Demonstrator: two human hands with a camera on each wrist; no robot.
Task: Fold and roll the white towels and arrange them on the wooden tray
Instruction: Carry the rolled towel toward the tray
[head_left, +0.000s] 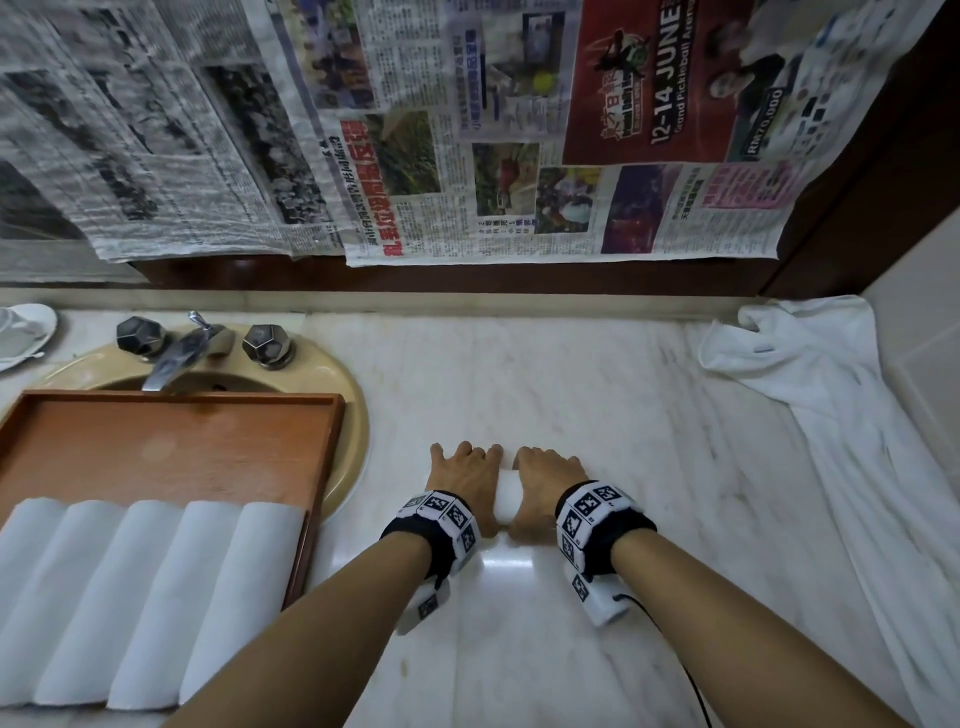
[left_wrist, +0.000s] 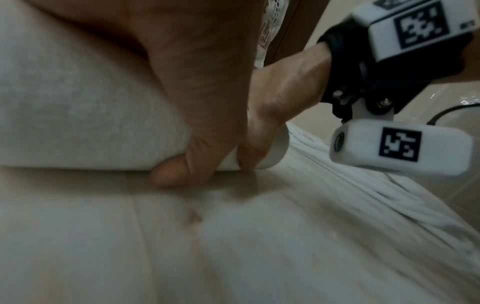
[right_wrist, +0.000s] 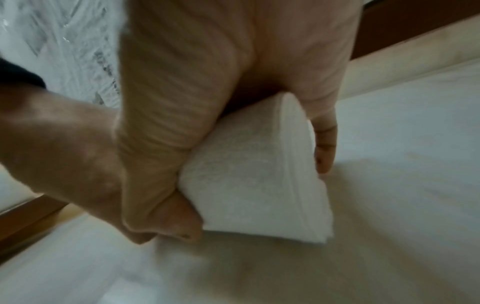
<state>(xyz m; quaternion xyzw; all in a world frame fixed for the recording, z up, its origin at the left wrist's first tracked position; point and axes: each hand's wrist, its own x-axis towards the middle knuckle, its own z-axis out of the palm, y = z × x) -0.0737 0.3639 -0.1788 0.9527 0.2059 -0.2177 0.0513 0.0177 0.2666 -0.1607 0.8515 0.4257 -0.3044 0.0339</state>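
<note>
On the marble counter (head_left: 597, 395), right of the sink (head_left: 332, 374), both hands sit side by side on one rolled towel (head_left: 508, 496). Left hand (head_left: 462, 467) and right hand (head_left: 545, 470) each wrap it, fingers over the far side, thumbs tucked under the near side.

The wooden tray (head_left: 171, 447) lies across the sink; five finished rolls (head_left: 150, 597) line its near end, the far part bare. A loose white towel (head_left: 810, 395) trails down the counter's right edge.

Risks, as we judge them:
- Lifting by the middle could let the outer flap spring loose, since nothing pins it but our grip.
- An uneven squeeze may telescope the ends.
- The tray overhangs the basin; a heavy set-down on one edge might tip it.

Views compared:
- Head view gives tray, rolls and spare towel, but hides the thumbs.
- Left wrist view shows the left thumb (left_wrist: 176, 170) pressed where roll meets counter, and the right hand's thumb beyond it.
- Right wrist view shows the roll's layered end (right_wrist: 306, 174) and a finger curled past it. Where the flap's seam lies, we cannot tell.
</note>
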